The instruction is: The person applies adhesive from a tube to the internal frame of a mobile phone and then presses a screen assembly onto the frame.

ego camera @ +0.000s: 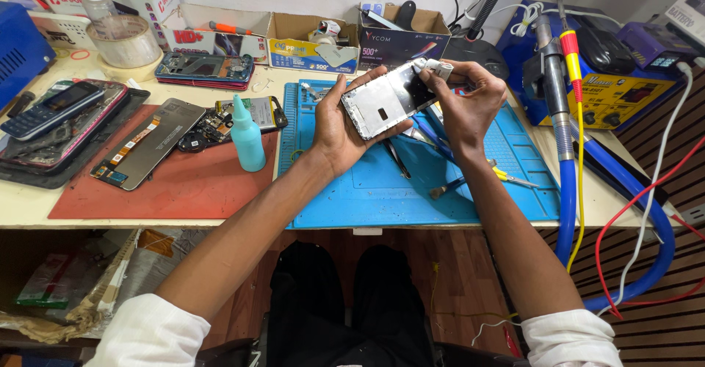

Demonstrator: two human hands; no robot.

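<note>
My left hand [334,121] grips a silver phone frame [383,102] from its left side, tilted above the blue work mat [470,191]. My right hand [463,99] pinches a small white tool or tube [435,66] against the frame's upper right corner. Under my hands on the mat lie tweezers [396,157], a small brush [448,185] and yellow-handled cutters [507,178].
A teal squeeze bottle [247,135] stands on a red mat [176,183] beside a phone screen panel [150,143] and loose phone parts [213,124]. Old phones [59,110] lie at left. Cardboard boxes [308,40] line the back. A soldering station [624,91] with hoses stands at right.
</note>
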